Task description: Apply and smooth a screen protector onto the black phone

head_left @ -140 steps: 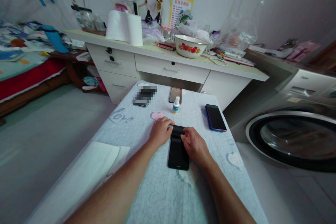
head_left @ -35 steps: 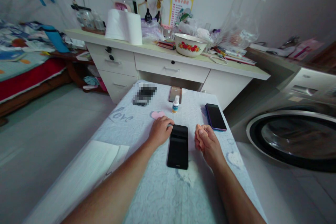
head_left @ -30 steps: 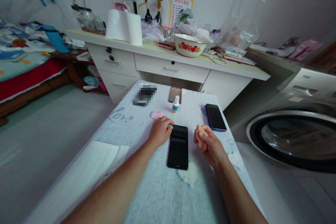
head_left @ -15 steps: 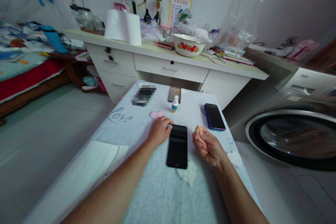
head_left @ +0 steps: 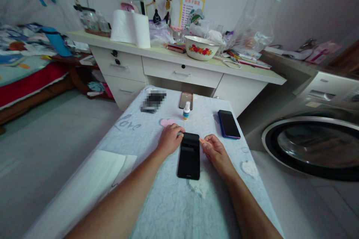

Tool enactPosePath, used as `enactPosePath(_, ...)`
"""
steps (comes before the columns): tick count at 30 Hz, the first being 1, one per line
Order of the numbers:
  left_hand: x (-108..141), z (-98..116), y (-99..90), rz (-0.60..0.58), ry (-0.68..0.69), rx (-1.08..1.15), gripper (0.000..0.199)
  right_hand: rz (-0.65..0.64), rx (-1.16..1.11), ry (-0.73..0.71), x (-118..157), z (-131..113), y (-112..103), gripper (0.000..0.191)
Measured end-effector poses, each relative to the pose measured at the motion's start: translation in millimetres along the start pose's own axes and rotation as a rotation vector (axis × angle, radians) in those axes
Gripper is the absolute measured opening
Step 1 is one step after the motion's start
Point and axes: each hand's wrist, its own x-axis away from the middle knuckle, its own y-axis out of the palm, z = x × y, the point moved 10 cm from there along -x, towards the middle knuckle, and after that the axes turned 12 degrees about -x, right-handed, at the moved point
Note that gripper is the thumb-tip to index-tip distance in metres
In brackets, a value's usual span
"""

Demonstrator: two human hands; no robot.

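A black smartphone lies screen up on the patterned tablecloth. My left hand rests beside its upper left corner, fingers curled in and gripping that corner; a small grey bit shows at the fingertips, too small to name. On the other side, my right hand is closed in a pinch on a soft peach-orange cloth, whose tip touches the phone's upper right edge. Just beyond the phone stands a small white spray bottle with a blue and yellow label.
A second phone lies at the table's right edge. At the far end are a brownish phone case and a blurred-out dark item. White paper covers the left edge. Behind stands a desk with a floral bowl; a washing machine is on the right.
My right hand has moved left to the phone's edge and turned from a fist round the cloth into a pinch, with the cloth sticking out. My left hand and the phone have stayed put.
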Motion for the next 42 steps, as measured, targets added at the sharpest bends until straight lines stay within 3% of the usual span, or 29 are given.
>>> enactPosePath(8,-0.1,1.4,-1.6,-0.010,-0.013,-0.019,0.017,0.008,0.593,-0.183,1.4,-8.2,0.7,0.021)
enactPosePath(15,0.0,2.1,-2.0,-0.001,-0.008,-0.022,0.017,0.000,0.847,-0.267,4.6,-19.6,14.5,0.020)
enactPosePath(21,0.2,1.6,-2.6,-0.006,-0.020,-0.025,0.018,-0.026,0.861,-0.243,2.9,-13.1,16.0,0.017)
enactPosePath(24,0.0,1.4,-2.4,-0.007,-0.019,-0.026,0.018,-0.055,0.873,-0.291,3.5,-14.5,19.2,0.024)
enactPosePath(28,-0.3,1.4,-1.8,-0.008,-0.012,-0.023,0.017,-0.090,0.907,-0.321,3.8,-14.8,21.9,0.018)
enactPosePath(42,-0.5,2.3,-2.5,-0.014,-0.014,-0.026,0.018,-0.019,0.877,-0.358,4.6,-21.4,21.3,0.006)
